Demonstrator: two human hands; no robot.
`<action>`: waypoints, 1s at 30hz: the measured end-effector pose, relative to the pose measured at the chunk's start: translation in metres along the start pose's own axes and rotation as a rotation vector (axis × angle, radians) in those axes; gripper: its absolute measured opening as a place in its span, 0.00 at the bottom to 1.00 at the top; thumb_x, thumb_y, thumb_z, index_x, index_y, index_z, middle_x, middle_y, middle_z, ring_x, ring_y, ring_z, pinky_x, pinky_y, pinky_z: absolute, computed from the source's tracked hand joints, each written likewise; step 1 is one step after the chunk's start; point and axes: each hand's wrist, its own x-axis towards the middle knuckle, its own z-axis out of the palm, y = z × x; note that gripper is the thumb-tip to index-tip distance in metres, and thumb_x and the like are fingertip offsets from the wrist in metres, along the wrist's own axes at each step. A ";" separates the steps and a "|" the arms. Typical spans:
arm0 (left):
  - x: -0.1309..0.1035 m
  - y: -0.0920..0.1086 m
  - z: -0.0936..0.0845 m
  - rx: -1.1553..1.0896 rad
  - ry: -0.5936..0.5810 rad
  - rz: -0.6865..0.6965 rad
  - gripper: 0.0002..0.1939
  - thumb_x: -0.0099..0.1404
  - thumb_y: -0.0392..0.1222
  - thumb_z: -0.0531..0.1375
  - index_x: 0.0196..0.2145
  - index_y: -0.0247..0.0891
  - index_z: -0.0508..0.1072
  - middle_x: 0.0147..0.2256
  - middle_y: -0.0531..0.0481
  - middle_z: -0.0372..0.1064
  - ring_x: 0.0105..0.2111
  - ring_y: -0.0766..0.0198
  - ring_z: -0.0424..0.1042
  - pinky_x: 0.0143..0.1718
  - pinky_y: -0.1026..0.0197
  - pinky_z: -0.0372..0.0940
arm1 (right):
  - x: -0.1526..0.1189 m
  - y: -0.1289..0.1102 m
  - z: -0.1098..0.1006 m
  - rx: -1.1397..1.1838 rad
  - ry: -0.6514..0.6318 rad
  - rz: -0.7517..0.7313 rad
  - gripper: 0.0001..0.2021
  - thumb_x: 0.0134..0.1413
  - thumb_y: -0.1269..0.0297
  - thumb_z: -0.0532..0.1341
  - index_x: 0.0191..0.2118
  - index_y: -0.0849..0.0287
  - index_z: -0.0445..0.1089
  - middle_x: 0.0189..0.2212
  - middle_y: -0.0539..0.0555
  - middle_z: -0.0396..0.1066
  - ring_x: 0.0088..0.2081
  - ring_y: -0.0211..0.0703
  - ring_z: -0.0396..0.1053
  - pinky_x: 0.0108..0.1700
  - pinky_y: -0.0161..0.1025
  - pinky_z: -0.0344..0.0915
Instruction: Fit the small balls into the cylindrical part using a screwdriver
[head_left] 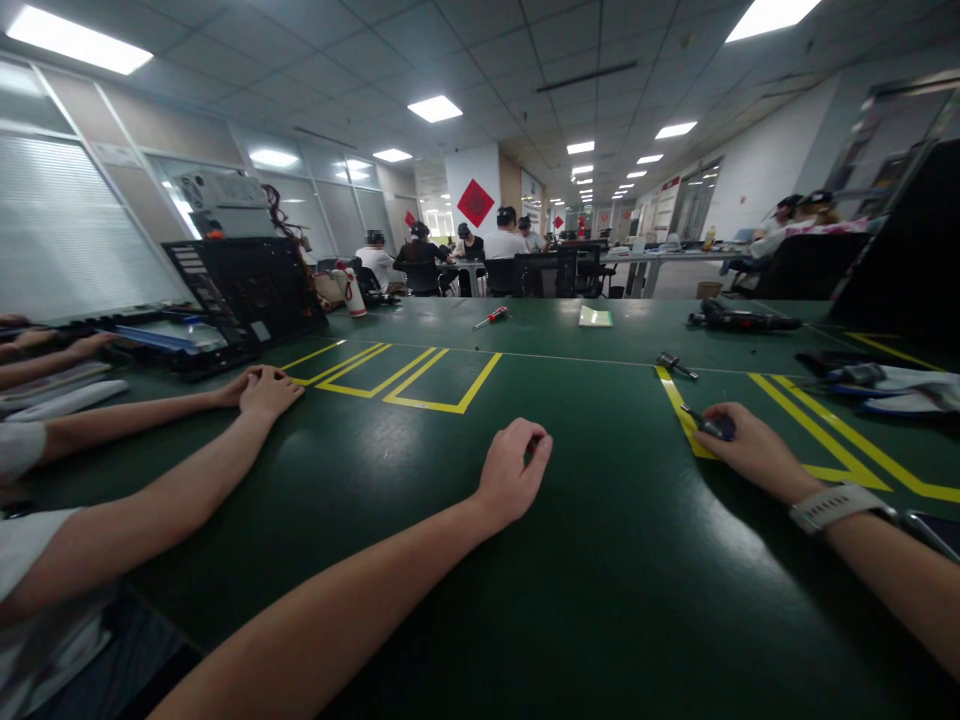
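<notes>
One dark tool (721, 428) was clamped in R hand (746, 452), nr. yellow tape (681, 412); L hand (511, 470), well apart, was curled at green table (600, 600), if fully closed, couldn't tell.

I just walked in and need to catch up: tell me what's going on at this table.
The person's right hand grips a small dark tool with a metal tip, held by a strip of yellow tape. A small metal piece lies just beyond it. The left hand is half curled over the green table, nothing visible in it. To the left, a co-worker's folded hands rest on the table; a screwdriver lies farther back.
</notes>
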 end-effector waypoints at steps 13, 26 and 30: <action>0.000 -0.001 0.000 0.021 -0.007 -0.005 0.12 0.67 0.44 0.47 0.33 0.36 0.66 0.31 0.49 0.64 0.32 0.64 0.63 0.35 0.59 0.61 | -0.003 -0.002 -0.001 0.076 0.001 0.055 0.18 0.46 0.59 0.56 0.44 0.61 0.61 0.42 0.65 0.69 0.41 0.56 0.68 0.41 0.44 0.62; -0.006 0.015 0.000 0.292 -0.141 0.301 0.11 0.66 0.41 0.47 0.36 0.34 0.67 0.35 0.46 0.67 0.36 0.62 0.65 0.39 0.58 0.60 | -0.023 -0.004 -0.008 0.160 -0.041 0.038 0.19 0.43 0.58 0.57 0.43 0.60 0.62 0.42 0.64 0.68 0.42 0.56 0.68 0.41 0.47 0.64; -0.009 0.024 0.002 0.425 -0.281 0.511 0.12 0.66 0.40 0.46 0.37 0.34 0.68 0.36 0.44 0.68 0.35 0.61 0.65 0.39 0.57 0.60 | -0.042 -0.006 -0.005 0.171 -0.067 -0.015 0.19 0.41 0.57 0.58 0.42 0.58 0.63 0.40 0.60 0.69 0.39 0.54 0.69 0.40 0.47 0.65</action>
